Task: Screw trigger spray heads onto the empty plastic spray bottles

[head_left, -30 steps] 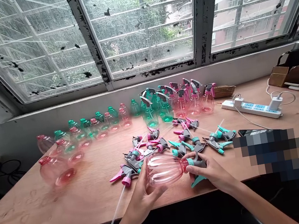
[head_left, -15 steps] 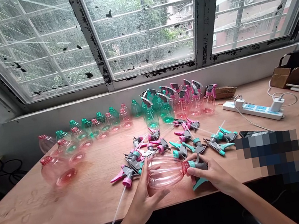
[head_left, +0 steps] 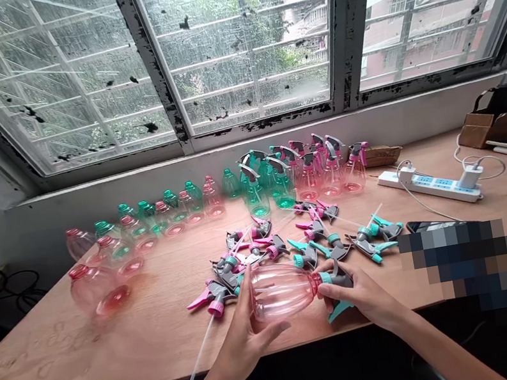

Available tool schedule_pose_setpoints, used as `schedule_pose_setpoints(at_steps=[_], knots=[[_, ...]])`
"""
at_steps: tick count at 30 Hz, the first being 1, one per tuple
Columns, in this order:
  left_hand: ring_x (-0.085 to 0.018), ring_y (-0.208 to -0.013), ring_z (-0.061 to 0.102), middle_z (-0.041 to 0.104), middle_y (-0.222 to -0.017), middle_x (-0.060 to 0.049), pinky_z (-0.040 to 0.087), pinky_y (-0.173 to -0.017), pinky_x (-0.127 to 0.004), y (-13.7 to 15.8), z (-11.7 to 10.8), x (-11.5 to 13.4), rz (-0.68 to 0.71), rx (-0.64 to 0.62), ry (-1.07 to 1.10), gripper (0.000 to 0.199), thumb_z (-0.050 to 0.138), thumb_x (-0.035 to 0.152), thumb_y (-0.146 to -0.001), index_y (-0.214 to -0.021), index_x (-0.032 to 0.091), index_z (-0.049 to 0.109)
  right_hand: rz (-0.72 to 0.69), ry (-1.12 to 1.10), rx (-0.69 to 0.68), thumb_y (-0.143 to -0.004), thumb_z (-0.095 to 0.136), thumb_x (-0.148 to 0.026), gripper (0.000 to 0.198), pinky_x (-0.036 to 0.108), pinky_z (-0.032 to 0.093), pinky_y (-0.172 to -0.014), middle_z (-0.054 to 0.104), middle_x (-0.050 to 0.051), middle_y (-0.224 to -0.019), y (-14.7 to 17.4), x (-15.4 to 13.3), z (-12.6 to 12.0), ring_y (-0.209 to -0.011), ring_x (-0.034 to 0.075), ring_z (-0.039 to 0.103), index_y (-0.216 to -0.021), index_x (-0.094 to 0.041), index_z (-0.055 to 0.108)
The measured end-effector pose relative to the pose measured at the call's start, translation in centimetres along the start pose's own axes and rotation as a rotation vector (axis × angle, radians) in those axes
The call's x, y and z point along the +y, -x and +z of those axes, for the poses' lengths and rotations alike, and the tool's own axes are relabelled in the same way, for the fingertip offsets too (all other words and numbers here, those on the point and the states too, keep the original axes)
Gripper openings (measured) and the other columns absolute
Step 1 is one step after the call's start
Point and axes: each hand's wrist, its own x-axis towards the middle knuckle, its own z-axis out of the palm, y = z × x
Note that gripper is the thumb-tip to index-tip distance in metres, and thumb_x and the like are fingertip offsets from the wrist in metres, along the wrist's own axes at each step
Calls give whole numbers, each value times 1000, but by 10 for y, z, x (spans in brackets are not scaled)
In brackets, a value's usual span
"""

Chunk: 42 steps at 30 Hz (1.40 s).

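Note:
A clear pink spray bottle [head_left: 283, 292] lies sideways between my hands, over the table's front part. Its base rests in my left hand [head_left: 251, 323], whose fingers are around the bottom end, thumb stretched along the near side. At the neck, my right hand [head_left: 350, 287] is closed round a grey and teal trigger sprayer head [head_left: 339, 310], which sits against the bottle's pink threaded neck. Just beyond the bottle are several loose sprayer heads, among them a pink and grey one [head_left: 215, 306] with a long tube and a teal one [head_left: 374, 251].
Open pink and green bottles [head_left: 97, 287] stand along the left and back. Assembled spray bottles [head_left: 282, 188] stand by the window wall. To the right are a white power strip [head_left: 430, 185], a phone [head_left: 427, 226], partly blurred out, and a brown box [head_left: 481, 129].

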Motion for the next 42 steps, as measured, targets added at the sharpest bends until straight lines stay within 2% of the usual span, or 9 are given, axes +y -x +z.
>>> schedule_pose_setpoints(at_steps=[6,11,18,21,24,28,33,38,42], knots=[[-31,-157,11,14,-171,-6,11,-128,-47,0,0,-3,21,3,-53,101,69,42,-91,-162,35,-2,-7,-19,5,-81,84,-40,37,29,53,-61,69,-3,-68,-1,3,-2,-60,15,66,-103,-18,63],[-33,-154,22,10,-172,-7,20,-127,-48,1,-2,-1,-45,-29,15,100,71,46,-89,-162,35,3,1,1,-12,-80,85,-39,38,29,54,-63,70,-2,-69,0,3,-1,-62,15,66,-103,-18,64],[-28,-158,6,7,-172,-1,6,-129,-45,1,-1,-7,55,0,-63,95,66,38,-95,-161,39,-3,-16,-25,-2,-82,83,-40,37,28,54,-59,69,-2,-71,0,2,-1,-61,15,67,-103,-18,62],[-32,-156,17,11,-172,-5,13,-128,-46,1,-1,-8,9,-14,-21,102,73,41,-89,-162,35,1,-5,-10,-12,-82,83,-40,37,28,54,-61,69,-2,-70,1,1,-2,-62,15,66,-104,-19,63],[-33,-153,27,18,-170,-7,24,-126,-45,1,-2,-7,-19,-31,51,95,70,44,-91,-162,32,9,2,-2,-23,-82,84,-39,37,27,53,-61,69,-3,-68,1,1,-1,-62,15,66,-104,-19,62],[-31,-157,14,16,-171,-3,15,-128,-45,0,0,-8,25,0,32,93,70,42,-91,-161,36,10,-29,-41,-7,-84,82,-38,33,26,52,-60,70,-3,-67,-1,2,0,-60,14,64,-101,-19,61],[-32,-155,20,11,-172,-4,13,-128,-49,0,0,-12,50,5,26,98,70,41,-91,-161,39,2,-38,-45,-7,-84,82,-38,33,26,53,-60,70,-3,-71,-1,4,-1,-60,14,65,-102,-19,61],[-34,-148,36,18,-170,-6,30,-124,-47,1,-1,-7,-9,-15,81,100,73,43,-88,-162,36,5,-23,12,-23,-84,82,-36,33,25,53,-62,70,-4,-68,1,4,-1,-62,14,66,-105,-19,63],[-33,-151,30,16,-171,-4,26,-125,-47,1,1,-6,58,10,18,94,70,39,-92,-162,37,7,-41,-5,-7,-86,80,-38,31,26,53,-60,70,-3,-68,0,3,0,-61,13,65,-104,-18,63]])
